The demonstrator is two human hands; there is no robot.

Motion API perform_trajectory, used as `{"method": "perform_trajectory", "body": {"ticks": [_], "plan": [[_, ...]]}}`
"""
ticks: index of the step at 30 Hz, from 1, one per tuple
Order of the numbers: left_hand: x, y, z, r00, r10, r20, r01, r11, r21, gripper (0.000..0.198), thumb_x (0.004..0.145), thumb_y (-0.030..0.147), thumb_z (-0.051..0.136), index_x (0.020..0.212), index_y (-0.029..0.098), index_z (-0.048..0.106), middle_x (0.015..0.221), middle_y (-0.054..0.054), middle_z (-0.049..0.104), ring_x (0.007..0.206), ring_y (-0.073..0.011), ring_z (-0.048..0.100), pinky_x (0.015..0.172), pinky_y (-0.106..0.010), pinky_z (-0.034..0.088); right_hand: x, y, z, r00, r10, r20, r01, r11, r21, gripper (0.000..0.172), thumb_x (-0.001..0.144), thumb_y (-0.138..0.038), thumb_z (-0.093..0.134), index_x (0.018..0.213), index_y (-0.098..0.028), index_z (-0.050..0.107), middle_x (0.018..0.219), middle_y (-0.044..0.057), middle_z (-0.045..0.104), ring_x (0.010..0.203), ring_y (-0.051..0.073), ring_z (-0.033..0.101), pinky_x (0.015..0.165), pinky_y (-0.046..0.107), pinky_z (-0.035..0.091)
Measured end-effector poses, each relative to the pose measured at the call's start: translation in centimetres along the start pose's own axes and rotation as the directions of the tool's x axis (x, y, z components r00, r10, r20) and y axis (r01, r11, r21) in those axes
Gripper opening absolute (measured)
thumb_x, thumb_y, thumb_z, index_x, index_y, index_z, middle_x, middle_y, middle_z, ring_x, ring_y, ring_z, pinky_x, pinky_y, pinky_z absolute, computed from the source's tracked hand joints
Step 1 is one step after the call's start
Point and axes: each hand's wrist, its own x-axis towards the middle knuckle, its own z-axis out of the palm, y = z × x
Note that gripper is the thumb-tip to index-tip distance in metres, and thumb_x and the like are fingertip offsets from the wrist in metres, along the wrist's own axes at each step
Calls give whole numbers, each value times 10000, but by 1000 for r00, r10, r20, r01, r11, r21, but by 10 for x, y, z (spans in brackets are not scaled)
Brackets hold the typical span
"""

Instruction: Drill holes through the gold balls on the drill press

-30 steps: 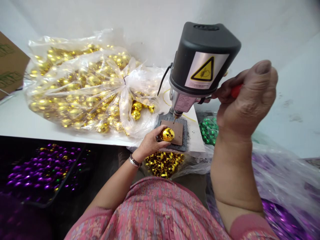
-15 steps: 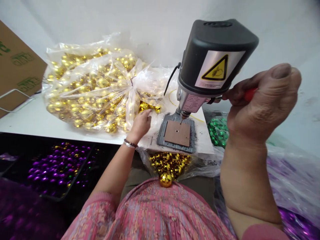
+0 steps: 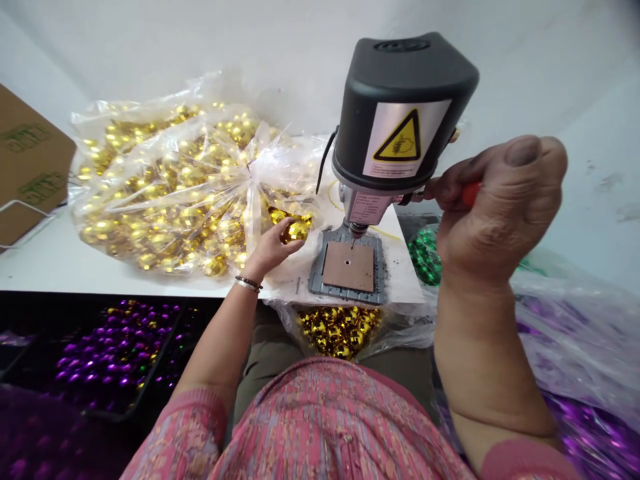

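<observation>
My left hand [image 3: 274,248] grips a shiny gold faceted ball [image 3: 299,230] at the mouth of a clear plastic bag [image 3: 165,193] full of gold balls. My right hand [image 3: 503,207] is wrapped round the red-ended lever handle [image 3: 471,194] of a black bench drill press [image 3: 400,127]. Under its chuck [image 3: 358,230] and thin bit lies a brown square board [image 3: 349,267] with a small hole, on the grey metal base [image 3: 316,283]. Between my lap and the table edge, an open plastic bag holds more gold balls [image 3: 340,330].
Purple balls [image 3: 117,347] lie in a dark crate at lower left. A cardboard box [image 3: 33,160] leans at far left. Green balls [image 3: 425,253] and bagged purple ones [image 3: 590,427] are on the right. Dark crumbs dot the white table [image 3: 405,287].
My left hand now has a gold ball in its fingers at the bag's mouth. The gold ball by my shirt has gone from sight. My right hand stays on the lever; the view shifted slightly.
</observation>
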Motion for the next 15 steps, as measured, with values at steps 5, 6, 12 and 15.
{"method": "perform_trajectory", "body": {"ticks": [5, 6, 12, 15], "plan": [[-16, 16, 18, 971, 234, 46, -178, 837, -518, 695, 737, 315, 775, 1372, 190, 523, 1236, -102, 663, 1062, -201, 656, 949, -309, 533, -2, 0, -2, 999, -21, 25, 22, 999, -28, 303, 945, -431, 503, 775, -186, 452, 569, -112, 436, 511, -9, 475, 530, 155, 375], [-19, 19, 24, 962, 263, 74, -180, 814, -553, 692, 727, 307, 783, 1362, 200, 532, 1248, -100, 655, 1085, -207, 651, 969, -319, 530, -3, 0, -2, 999, -26, 25, 27, 999, -27, 304, 948, -428, 497, 772, -185, 449, 572, -112, 427, 515, -13, 475, 538, 150, 384], [-22, 32, 59, 971, 142, 192, -23, 855, -519, 571, 726, 330, 787, 1255, 189, 621, 1125, -81, 695, 976, -208, 661, 893, -330, 549, -3, -1, -4, 998, 33, 60, -31, 999, -35, 347, 928, -504, 512, 753, -220, 416, 572, -88, 406, 518, 19, 459, 531, 188, 427], [-17, 33, 67, 991, -9, 133, 66, 899, -433, 457, 712, 375, 806, 1109, 181, 692, 965, -40, 723, 894, -189, 646, 827, -298, 538, -3, -3, -5, 997, 27, 73, -24, 999, -43, 351, 922, -514, 521, 749, -224, 426, 593, -77, 421, 533, 34, 463, 555, 218, 454]]}}
